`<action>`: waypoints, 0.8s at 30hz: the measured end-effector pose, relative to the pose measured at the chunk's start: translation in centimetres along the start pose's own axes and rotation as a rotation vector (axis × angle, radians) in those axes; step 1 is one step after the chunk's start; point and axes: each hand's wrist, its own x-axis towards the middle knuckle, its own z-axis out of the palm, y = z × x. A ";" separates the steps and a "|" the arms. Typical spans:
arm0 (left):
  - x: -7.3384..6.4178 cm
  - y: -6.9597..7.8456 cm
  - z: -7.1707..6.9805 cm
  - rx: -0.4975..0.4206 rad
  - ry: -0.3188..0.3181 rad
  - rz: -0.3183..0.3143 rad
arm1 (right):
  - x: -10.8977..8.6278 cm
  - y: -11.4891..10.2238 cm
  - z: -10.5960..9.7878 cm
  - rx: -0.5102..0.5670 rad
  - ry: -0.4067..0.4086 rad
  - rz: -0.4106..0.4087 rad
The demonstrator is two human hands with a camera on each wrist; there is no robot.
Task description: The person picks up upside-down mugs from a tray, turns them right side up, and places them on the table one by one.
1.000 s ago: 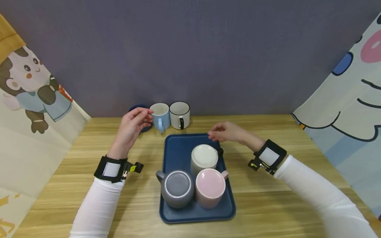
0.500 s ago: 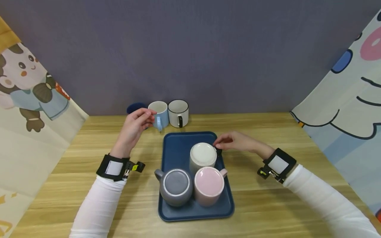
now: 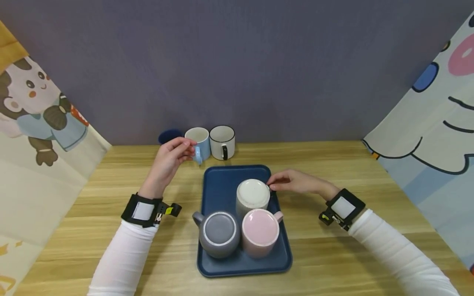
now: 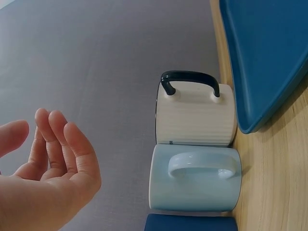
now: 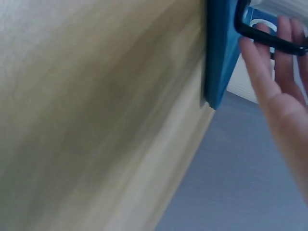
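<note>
Six cups in all: three are standing upright off the tray, three are sitting rim-down on it.
Left hand (image 3: 166,161): hovering at about ten o'clock from the tray. The left wrist view is showing its fingers (image 4: 57,144) loose and parted, gripping nothing. From the head view the fingertips are looking close to the light blue mug's rim, but the wrist view is showing them apart from it.
Dark blue cup (image 3: 169,135): standing at the back wall, mostly hidden behind the left hand.
Light blue mug (image 3: 199,142): standing upright just beside the dark blue cup, handle facing six o'clock.
Black-rimmed mug (image 3: 222,142): standing upright and touching the light blue mug, at about eleven o'clock from the tray.
Tray (image 3: 218,185): lying flat on the wooden table (image 3: 333,246); its far left part is showing bare.
Grey mug (image 3: 218,232): sitting upside down at seven o'clock on the tray.
Upturned white mug (image 3: 253,194): sitting upside down near the tray's middle, black handle (image 5: 269,38) pointing to three o'clock.
Pink mug (image 3: 260,230): sitting upside down at five o'clock, touching the grey one.
Right hand (image 3: 296,182): reaching in from three o'clock, fingers (image 5: 262,67) lying against that black handle; I cannot tell whether it is pinching it.
Progress: judging by the layout, half the cups are resting on the tray and half are waiting off it.
</note>
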 end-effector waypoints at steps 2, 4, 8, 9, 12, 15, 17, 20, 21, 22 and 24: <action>-0.1 0.0 0.0 -0.007 0.000 -0.004 | 0.0 0.3 0.1 0.027 -0.018 -0.014; -0.1 0.0 -0.1 -0.010 0.001 -0.005 | 0.0 0.6 0.2 0.064 -0.030 -0.035; -0.2 0.1 -0.2 -0.012 0.004 0.000 | 0.0 0.8 0.2 0.106 -0.053 -0.067; -0.2 0.1 -0.2 -0.009 0.005 -0.001 | 0.0 0.9 0.2 0.114 -0.058 -0.072; -0.2 0.0 -0.2 -0.009 0.004 -0.006 | 0.1 1.1 0.2 0.127 -0.069 -0.071; -0.2 -0.1 -0.2 -0.008 0.004 -0.007 | 0.2 1.2 0.1 0.140 -0.079 -0.067; -0.2 -0.1 -0.2 -0.006 0.003 -0.006 | 0.2 1.3 0.0 0.151 -0.083 -0.063; -0.3 -0.1 -0.3 -0.002 0.008 -0.003 | 0.1 1.5 0.0 0.178 -0.089 -0.056; -0.3 -0.1 -0.3 -0.001 0.009 -0.003 | 0.1 1.6 0.0 0.187 -0.090 -0.053; -0.3 0.0 -0.3 -0.001 0.011 -0.004 | 0.1 1.6 0.0 0.193 -0.090 -0.048; -0.3 0.1 -0.2 -0.004 0.014 -0.006 | 0.1 1.7 0.0 0.204 -0.092 -0.045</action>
